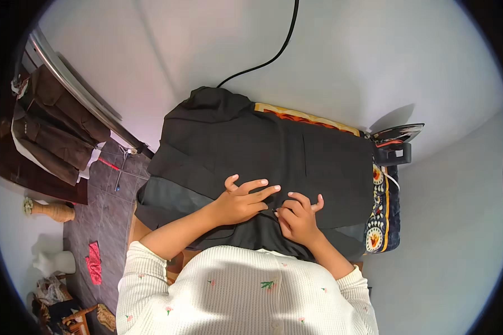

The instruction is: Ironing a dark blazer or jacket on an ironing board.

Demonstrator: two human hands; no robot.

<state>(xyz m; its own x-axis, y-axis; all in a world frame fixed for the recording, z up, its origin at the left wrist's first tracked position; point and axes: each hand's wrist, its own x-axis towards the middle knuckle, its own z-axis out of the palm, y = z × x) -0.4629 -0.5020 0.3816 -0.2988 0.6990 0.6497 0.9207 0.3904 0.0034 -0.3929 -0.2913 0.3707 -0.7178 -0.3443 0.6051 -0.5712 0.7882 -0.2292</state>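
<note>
A black tailored jacket (243, 146) lies spread out before me, with a slit like a pocket opening on its right part. Smooth dark grey lining (172, 199) shows along its near left side. Over the near middle of the garment, my left hand (245, 203) has several fingers stretched out and its lower fingertips close to the cloth; what they grip is hidden. Just to its right, my right hand (297, 217) pinches a small dark thing (275, 212) between thumb and forefinger, too small to identify. The fingertips of both hands are close together but apart.
A patterned blanket (375, 238) shows beneath the jacket. What looks like a clothes iron (396, 146) stands at the right end, by the wall. A black cable (283, 48) hangs behind. To the left are a metal rail (71, 83), brown jackets (54, 134), a vase (54, 211) and red cloth (94, 264).
</note>
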